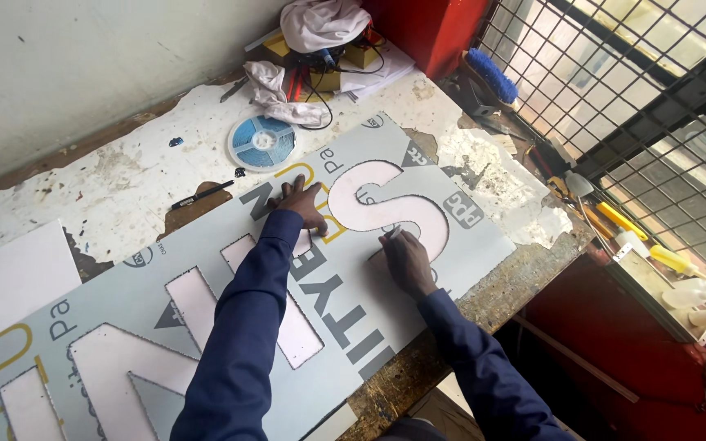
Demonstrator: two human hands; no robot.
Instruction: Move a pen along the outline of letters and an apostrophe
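Note:
A long grey printed panel (467, 245) lies across the worn workbench, with large pale letter shapes cut into it. My left hand (304, 202) presses flat on the panel, fingers spread, just left of a curved pale letter cutout (369, 196). My right hand (406, 260) grips a small silver cutting tool (394, 234), its tip at the lower edge of that curved cutout. Both arms wear dark blue sleeves.
A blue-and-white reel of tape (261, 142) and a black pen (202, 194) lie behind the panel. Rags, wires and yellow boxes (320, 57) pile at the back. A blue brush (490, 73) and a wire mesh window (631, 98) are right. White sheet (10, 278) at left.

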